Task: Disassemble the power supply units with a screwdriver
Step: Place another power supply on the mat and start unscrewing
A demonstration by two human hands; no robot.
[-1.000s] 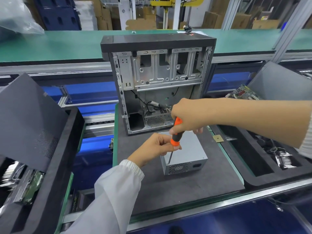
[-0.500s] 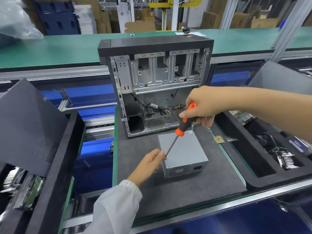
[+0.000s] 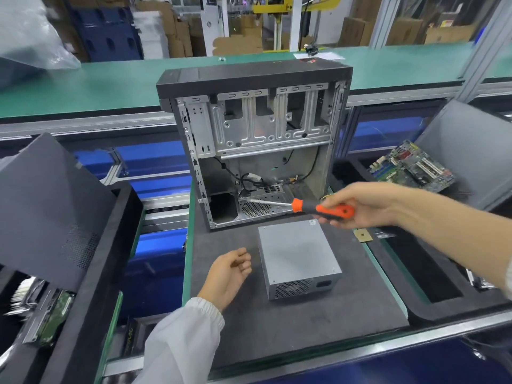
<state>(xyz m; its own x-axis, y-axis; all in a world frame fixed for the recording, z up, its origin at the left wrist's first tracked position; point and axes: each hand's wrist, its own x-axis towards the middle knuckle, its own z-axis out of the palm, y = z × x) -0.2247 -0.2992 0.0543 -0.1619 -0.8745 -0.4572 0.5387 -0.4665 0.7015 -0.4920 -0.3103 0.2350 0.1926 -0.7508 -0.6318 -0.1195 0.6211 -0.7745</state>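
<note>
Power supply unit: grey sheet-metal box, lying flat on dark foam mat of table, just in front of open computer case. Top panel plain, small screws at corners; near face with perforated vent grille and dark socket opening. Apart from both hands.

Screwdriver: orange and black handle, silver shaft lying near level, tip pointing left toward lower opening of case, above rear edge of unit and clear of it.

Right hand: reaching in from right, fingers curled round screwdriver handle, forearm bare.

Left hand: just left of unit, not touching it, palm turned up and inward, fingers loosely bent, holding nothing; white sleeve with elastic cuff.

Computer case: upright, side open, bare metal drive cage above, loose black cables below.

Circuit board: green, lying at far right.
</note>
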